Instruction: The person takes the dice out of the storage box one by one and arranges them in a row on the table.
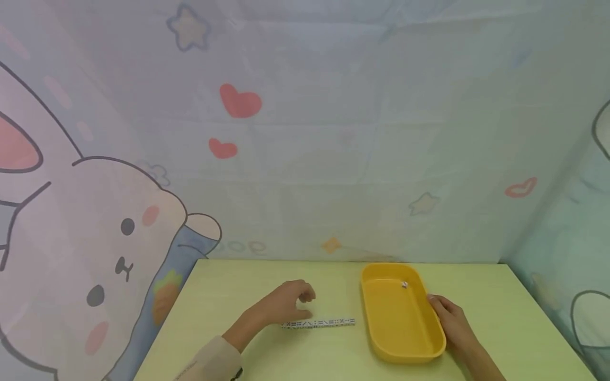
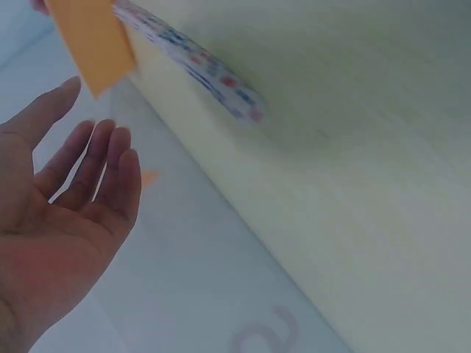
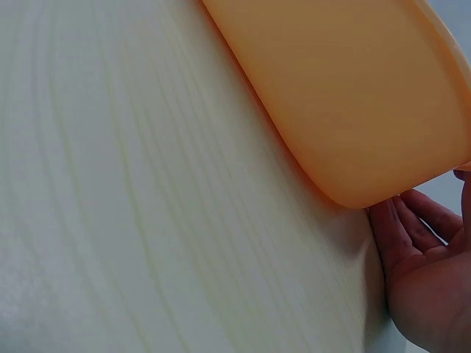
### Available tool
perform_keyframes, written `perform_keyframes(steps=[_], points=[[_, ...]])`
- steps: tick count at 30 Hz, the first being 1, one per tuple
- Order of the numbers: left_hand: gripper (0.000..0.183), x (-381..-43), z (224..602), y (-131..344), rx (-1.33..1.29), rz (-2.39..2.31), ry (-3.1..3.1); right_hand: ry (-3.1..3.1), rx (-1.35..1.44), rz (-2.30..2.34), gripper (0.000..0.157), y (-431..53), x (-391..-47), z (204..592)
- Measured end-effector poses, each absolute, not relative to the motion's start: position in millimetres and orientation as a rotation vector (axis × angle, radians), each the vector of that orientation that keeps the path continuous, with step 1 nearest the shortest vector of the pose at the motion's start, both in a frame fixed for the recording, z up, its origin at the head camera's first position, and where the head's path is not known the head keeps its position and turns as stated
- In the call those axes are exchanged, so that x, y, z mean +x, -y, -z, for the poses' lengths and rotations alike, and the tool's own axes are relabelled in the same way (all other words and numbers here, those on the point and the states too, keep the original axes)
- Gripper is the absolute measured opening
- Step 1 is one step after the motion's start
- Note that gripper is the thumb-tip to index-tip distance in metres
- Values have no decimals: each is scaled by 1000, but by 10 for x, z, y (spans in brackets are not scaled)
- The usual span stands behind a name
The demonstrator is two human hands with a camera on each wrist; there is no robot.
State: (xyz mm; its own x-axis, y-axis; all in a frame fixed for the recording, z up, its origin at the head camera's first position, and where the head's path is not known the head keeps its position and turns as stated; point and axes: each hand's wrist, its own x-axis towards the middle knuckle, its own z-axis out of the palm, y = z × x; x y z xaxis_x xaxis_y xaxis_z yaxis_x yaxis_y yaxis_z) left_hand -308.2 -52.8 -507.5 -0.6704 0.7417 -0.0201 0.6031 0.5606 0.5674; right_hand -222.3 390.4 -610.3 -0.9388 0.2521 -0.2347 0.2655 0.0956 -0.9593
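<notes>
A straight row of small white dice (image 1: 333,322) with dark and red dots lies on the table. My left hand (image 1: 289,302) hovers over the row's left end, thumb and fingers apart and softly bent; in the left wrist view its palm holds nothing. To the right of the row stands a yellow tray (image 1: 400,323) with rounded corners. Small white dice (image 1: 404,284) lie inside it, near the far right wall. My right hand (image 1: 452,323) grips the tray's right side, thumb at the rim and fingers (image 3: 394,228) low against the outer wall.
The light green table (image 1: 229,301) runs back to a hanging cloth (image 1: 305,201) printed with hearts, stars and a large rabbit. More cloth (image 1: 572,254) hangs along the right side. The tray's far end is close to the table's back edge.
</notes>
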Motion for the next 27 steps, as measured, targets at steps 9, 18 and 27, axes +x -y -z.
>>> perform_keyframes(steps=[9,18,27], points=[[38,-3088,5187,-507,1196,-1032,-2604,-2333,555,2015,69,-3915,-2234,6097],[45,-3158,5409,-1296,1217,-976,-2751,-2336,576,2013,66,-3900,-2226,6102],[43,-3226,5443,-1708,1204,-815,-2778,-2332,562,2046,66,-3908,-2220,6124]])
